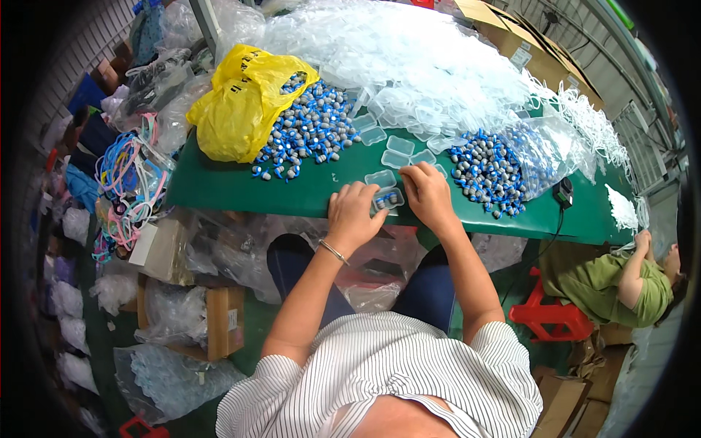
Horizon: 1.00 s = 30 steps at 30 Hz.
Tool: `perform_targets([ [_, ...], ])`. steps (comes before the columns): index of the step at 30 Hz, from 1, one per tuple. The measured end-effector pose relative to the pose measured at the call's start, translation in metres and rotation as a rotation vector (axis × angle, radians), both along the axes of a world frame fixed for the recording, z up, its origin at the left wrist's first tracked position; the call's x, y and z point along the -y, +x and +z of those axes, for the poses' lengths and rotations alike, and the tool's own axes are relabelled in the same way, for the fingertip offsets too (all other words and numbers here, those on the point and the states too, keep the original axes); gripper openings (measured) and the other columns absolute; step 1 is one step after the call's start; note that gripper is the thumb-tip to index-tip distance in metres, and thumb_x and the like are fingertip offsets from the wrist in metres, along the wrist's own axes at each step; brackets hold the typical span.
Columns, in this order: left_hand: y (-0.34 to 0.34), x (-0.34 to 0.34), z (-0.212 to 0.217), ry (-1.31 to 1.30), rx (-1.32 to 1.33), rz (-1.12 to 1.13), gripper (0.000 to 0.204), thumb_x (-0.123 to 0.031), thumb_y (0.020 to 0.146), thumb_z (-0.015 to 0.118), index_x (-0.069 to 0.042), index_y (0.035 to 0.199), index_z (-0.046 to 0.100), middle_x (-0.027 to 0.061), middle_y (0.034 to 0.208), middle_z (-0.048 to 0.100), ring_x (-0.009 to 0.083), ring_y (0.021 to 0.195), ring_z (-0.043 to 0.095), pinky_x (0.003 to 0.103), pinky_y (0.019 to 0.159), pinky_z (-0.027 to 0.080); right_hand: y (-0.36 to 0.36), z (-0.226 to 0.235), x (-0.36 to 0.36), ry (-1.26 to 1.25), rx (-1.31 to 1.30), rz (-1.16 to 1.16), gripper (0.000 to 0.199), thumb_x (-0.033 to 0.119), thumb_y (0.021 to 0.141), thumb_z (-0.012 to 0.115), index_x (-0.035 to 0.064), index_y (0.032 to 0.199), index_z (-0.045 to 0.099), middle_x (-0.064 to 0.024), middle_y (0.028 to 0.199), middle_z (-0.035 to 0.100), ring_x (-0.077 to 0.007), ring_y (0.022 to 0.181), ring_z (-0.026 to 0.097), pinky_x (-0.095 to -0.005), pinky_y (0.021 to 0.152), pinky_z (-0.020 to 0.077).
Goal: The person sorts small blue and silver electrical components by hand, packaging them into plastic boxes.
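My left hand [353,214] and my right hand [428,194] meet at the near edge of a green table [219,186], both gripping a small clear plastic case [388,199] with blue and grey pieces inside. Another empty clear case [381,178] lies just beyond it. A heap of small blue and grey parts [310,130] spills from a yellow bag [237,102] to the left. A second heap of the same parts [491,174] lies right of my right hand.
Several empty clear cases [400,145] and a big mound of clear plastic [409,58] fill the table's back. Coloured rings [128,182] hang at left. Bags and cardboard boxes [223,321] crowd the floor. Another person in green [621,281] sits at right beside a red stool [548,314].
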<state>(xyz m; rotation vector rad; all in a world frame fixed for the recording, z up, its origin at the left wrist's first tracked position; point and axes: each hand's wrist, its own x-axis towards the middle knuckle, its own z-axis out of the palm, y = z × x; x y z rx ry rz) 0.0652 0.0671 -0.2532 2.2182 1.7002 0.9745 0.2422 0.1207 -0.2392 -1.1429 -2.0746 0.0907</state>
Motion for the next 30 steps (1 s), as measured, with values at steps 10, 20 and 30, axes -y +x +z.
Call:
perform_targets([
  [10, -0.006, 0.001, -0.003, 0.011, 0.024, -0.088, 0.050, -0.025, 0.073, 0.075, -0.009, 0.117, 0.058, 0.0056, 0.097, 0.060, 0.0263, 0.095, 0.056, 0.039, 0.077, 0.041, -0.002, 0.002, -0.014, -0.118, 0.173, 0.108, 0.025, 0.009, 0.078, 0.067, 0.0075, 0.103, 0.063, -0.0098, 0.096, 0.060, -0.0297, 0.091, 0.058, -0.0414, 0.075, 0.0442],
  [20, -0.012, 0.003, -0.001, 0.083, -0.045, -0.146, 0.049, -0.025, 0.079, 0.071, -0.012, 0.123, 0.056, 0.0048, 0.096, 0.058, 0.0262, 0.093, 0.057, 0.039, 0.076, 0.040, 0.017, 0.015, 0.013, -0.146, -0.039, 0.490, 0.034, 0.006, 0.075, 0.072, 0.0021, 0.106, 0.059, -0.0155, 0.099, 0.060, -0.0361, 0.089, 0.059, -0.0409, 0.075, 0.0494],
  [30, -0.005, 0.004, -0.009, 0.191, 0.206, -0.220, 0.014, -0.016, 0.082, 0.066, -0.006, 0.093, 0.064, 0.0105, 0.085, 0.057, 0.0321, 0.076, 0.057, 0.041, 0.067, 0.046, 0.014, -0.010, 0.026, -0.290, -0.121, 0.381, 0.023, 0.009, 0.077, 0.070, 0.0050, 0.099, 0.064, -0.0114, 0.090, 0.060, -0.0321, 0.084, 0.057, -0.0386, 0.071, 0.0463],
])
